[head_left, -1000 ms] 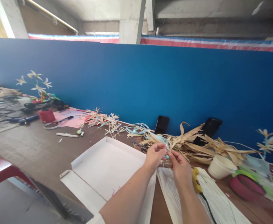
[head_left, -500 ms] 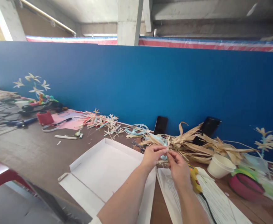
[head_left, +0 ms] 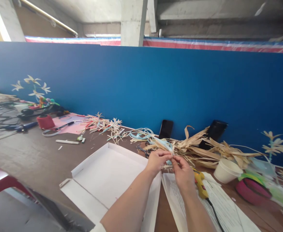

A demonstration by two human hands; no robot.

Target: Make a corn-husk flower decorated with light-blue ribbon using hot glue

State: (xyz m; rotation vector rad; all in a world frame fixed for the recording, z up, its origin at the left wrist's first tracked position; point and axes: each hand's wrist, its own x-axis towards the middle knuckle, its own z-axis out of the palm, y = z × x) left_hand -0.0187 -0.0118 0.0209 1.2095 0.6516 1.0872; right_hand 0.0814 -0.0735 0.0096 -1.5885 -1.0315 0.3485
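Two bare hands fill the middle of my feed, the left hand [head_left: 156, 162] and the right hand [head_left: 183, 174] brought together at their tips over the table [head_left: 42, 156], just in front of a heap of dried husk strips [head_left: 192, 145]. The fingers of both are pinching one small pale piece [head_left: 172, 152] between them (it is mostly hidden by the tips, so I cannot tell its full shape). I take the shared pinch to be for control: something this slight would probably bend or slip if only one side gripped it. The left forearm crosses an open white box [head_left: 122, 167], whose low walls could well serve to catch scraps, while the right forearm passes over printed sheets [head_left: 225, 206]. On those sheets, just beside the right wrist, lies a yellow corded tool [head_left: 201, 187], perhaps a glue gun, likely laid there to stay within easy reach and spare the tabletop. Blue strands [head_left: 143, 133] trail along the back, and a dark phone [head_left: 166, 129] leans against the blue panel [head_left: 204, 80], presumably propped so its screen can be seen. A white cup [head_left: 227, 172] stands right of the tool, near the husks.
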